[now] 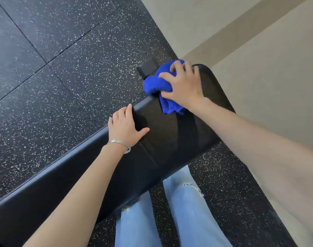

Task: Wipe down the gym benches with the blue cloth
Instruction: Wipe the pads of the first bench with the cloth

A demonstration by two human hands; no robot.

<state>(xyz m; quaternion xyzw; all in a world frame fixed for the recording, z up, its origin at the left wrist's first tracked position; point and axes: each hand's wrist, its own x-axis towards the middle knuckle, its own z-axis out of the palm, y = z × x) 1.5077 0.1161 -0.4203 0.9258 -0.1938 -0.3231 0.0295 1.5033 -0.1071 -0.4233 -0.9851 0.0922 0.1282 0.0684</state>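
Speckled black rubber floor (63,68) meets a beige wall (259,68) at the upper right. Across it runs a black padded desk (170,139), its lower left end cut off by the picture's edge and its frame hidden under the pad. At the far end the right hand (184,86) has its fingers (177,66) clamped on the bunched blue cloth (155,84), pressing it onto the pad; much of the cloth is hidden under the palm. A black block (146,67) beyond it is hard to identify. The left hand (125,127), with thin bangles (121,144) on its wrist, rests flat on the pad's edge, fingers close together, thumb apart. Light blue jeans (187,211) show below.
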